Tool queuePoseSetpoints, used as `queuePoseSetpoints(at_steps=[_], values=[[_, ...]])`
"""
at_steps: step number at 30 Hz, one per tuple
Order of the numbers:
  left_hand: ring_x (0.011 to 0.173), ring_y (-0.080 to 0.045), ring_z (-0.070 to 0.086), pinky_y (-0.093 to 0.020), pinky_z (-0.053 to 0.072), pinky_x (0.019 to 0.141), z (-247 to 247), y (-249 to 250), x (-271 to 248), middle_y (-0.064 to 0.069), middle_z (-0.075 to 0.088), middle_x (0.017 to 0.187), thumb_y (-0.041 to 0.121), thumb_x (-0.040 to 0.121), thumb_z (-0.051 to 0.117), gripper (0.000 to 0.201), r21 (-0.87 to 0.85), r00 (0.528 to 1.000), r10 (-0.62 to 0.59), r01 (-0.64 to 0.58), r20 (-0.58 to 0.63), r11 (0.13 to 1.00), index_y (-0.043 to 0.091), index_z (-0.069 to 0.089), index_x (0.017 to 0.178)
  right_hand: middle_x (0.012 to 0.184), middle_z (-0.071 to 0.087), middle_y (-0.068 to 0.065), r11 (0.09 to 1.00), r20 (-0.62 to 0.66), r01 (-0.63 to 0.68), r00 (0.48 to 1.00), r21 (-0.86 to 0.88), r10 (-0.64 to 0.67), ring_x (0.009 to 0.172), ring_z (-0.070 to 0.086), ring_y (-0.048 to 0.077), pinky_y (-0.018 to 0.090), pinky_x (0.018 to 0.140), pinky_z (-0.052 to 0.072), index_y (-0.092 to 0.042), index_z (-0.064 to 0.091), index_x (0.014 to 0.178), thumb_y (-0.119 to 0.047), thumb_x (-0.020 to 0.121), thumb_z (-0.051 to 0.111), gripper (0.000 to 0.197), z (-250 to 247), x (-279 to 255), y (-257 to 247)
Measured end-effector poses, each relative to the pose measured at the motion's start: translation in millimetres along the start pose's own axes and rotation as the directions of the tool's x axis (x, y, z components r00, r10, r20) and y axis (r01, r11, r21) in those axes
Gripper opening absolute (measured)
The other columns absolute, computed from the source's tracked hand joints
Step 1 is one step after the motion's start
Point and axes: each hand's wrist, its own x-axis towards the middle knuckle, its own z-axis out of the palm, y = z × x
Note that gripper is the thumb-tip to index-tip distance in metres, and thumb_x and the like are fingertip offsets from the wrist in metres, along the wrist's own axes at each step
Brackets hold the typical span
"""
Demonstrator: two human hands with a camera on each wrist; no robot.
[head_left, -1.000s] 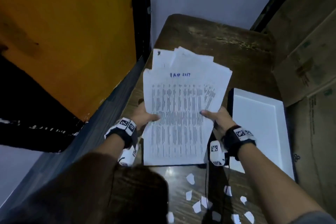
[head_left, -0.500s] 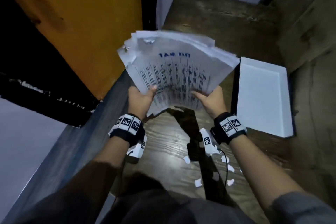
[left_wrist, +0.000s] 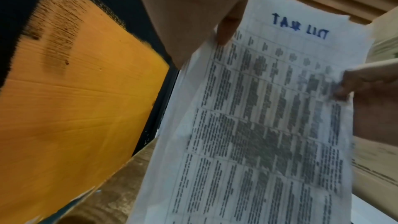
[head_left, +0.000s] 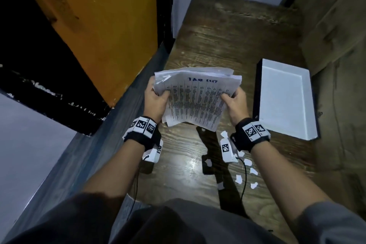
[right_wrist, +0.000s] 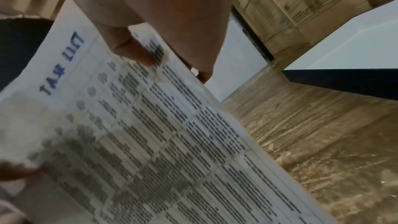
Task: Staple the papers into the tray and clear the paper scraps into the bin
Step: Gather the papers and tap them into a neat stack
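Note:
A stack of printed papers (head_left: 195,98) headed with blue handwriting hangs in the air above the wooden table (head_left: 233,41). My left hand (head_left: 157,95) grips its left edge, thumb on top. My right hand (head_left: 232,98) pinches the right edge. The same papers (left_wrist: 269,117) fill the left wrist view, and the papers (right_wrist: 140,142) fill the right wrist view too. A white tray (head_left: 285,101) lies empty on the table, to the right of the papers. Several white paper scraps (head_left: 247,172) are scattered on the table under my right wrist. No stapler or bin is in view.
An orange panel (head_left: 95,16) with a dark frame stands to the left of the table. Brown cardboard boxes (head_left: 336,25) close off the right side. A grey ledge (head_left: 99,144) runs along the table's left edge.
Both hands lifted the papers off the table. The sheets, fanned out half a second ago, are now gathered closer together and held lower, nearer my body.

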Motion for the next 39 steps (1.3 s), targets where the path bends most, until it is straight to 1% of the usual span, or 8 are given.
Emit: queuePoseSetpoints(at_steps=[6,12,18,21,28,32,35,39], values=[[0.081,0.004,0.064,-0.017,0.052,0.074,3,4,-8,0.002,0.062,0.091,-0.013,0.076,0.056,0.041,-0.041,0.996,-0.02,0.024,0.085,0.999,0.007,0.054,0.112,0.092,0.067,0.001,0.997,0.003,-0.034,0.999,-0.063,0.035,0.087,0.067,0.009,0.027,0.076,0.054,-0.016,0.06,0.095,0.004,0.084,0.059,0.023,6,-8,3],[0.092,-0.009,0.062,-0.025,0.054,0.082,-3,15,-10,-0.003,0.062,0.1,-0.004,0.083,0.06,0.035,-0.092,0.989,0.148,-0.147,0.008,0.985,0.024,0.052,0.103,0.087,0.067,-0.007,0.997,-0.078,0.077,0.994,-0.015,-0.078,0.079,0.067,-0.003,0.019,0.073,0.056,-0.019,0.062,0.091,-0.001,0.085,0.062,0.019,8,-20,-9],[0.093,-0.027,0.066,-0.039,0.055,0.083,5,-30,-26,-0.011,0.065,0.096,0.001,0.081,0.06,0.025,0.113,0.982,-0.185,0.189,-0.046,0.975,-0.001,0.059,0.107,0.103,0.067,0.006,0.972,0.011,-0.158,0.987,-0.174,0.162,0.101,0.064,0.021,0.042,0.091,0.054,-0.002,0.062,0.107,0.01,0.082,0.057,0.028,23,-33,43],[0.084,-0.018,0.063,-0.04,0.053,0.08,-4,-25,-18,-0.006,0.065,0.091,-0.001,0.084,0.058,0.015,0.148,0.984,-0.181,0.179,-0.001,0.973,0.0,0.057,0.098,0.103,0.067,0.0,0.984,-0.026,-0.109,0.994,-0.14,0.106,0.098,0.064,0.015,0.03,0.088,0.055,-0.002,0.062,0.113,0.009,0.085,0.056,0.031,18,-24,36],[0.139,-0.018,0.03,-0.033,0.026,0.114,-57,41,16,0.005,0.026,0.145,0.026,0.058,0.089,0.109,0.488,0.962,0.242,-0.274,0.128,0.829,0.034,0.021,0.142,0.11,0.067,-0.003,0.81,0.394,0.302,0.914,-0.502,-0.096,0.105,0.061,0.011,0.028,0.091,0.05,-0.016,0.063,0.116,0.006,0.084,0.058,0.039,-3,25,-33],[0.098,0.017,0.056,-0.022,0.048,0.091,-38,63,31,0.018,0.065,0.11,0.001,0.067,0.078,0.064,0.428,0.834,0.057,-0.34,0.549,0.837,0.045,0.058,0.11,0.101,0.069,-0.006,0.681,0.591,0.488,0.801,-0.546,-0.1,0.097,0.064,0.008,0.026,0.086,0.052,-0.017,0.066,0.101,0.004,0.084,0.059,0.027,3,30,-53],[0.074,0.011,0.063,-0.015,0.051,0.076,-30,50,33,0.026,0.07,0.071,-0.01,0.071,0.072,0.04,0.358,0.883,-0.012,-0.177,0.469,0.917,0.022,0.068,0.094,0.096,0.069,-0.001,0.687,0.534,0.411,0.845,-0.599,-0.04,0.085,0.062,0.008,0.025,0.076,0.048,-0.017,0.064,0.102,-0.007,0.086,0.062,0.019,-9,34,-49],[0.074,-0.002,0.067,-0.017,0.053,0.067,-41,29,35,0.02,0.073,0.071,-0.007,0.069,0.076,0.033,0.225,0.95,-0.066,-0.005,0.305,0.974,0.021,0.069,0.085,0.112,0.064,-0.005,0.699,0.179,0.157,0.983,-0.698,-0.041,0.102,0.059,0.013,0.036,0.092,0.051,-0.026,0.058,0.118,-0.026,0.071,0.08,0.051,-67,39,-25]])
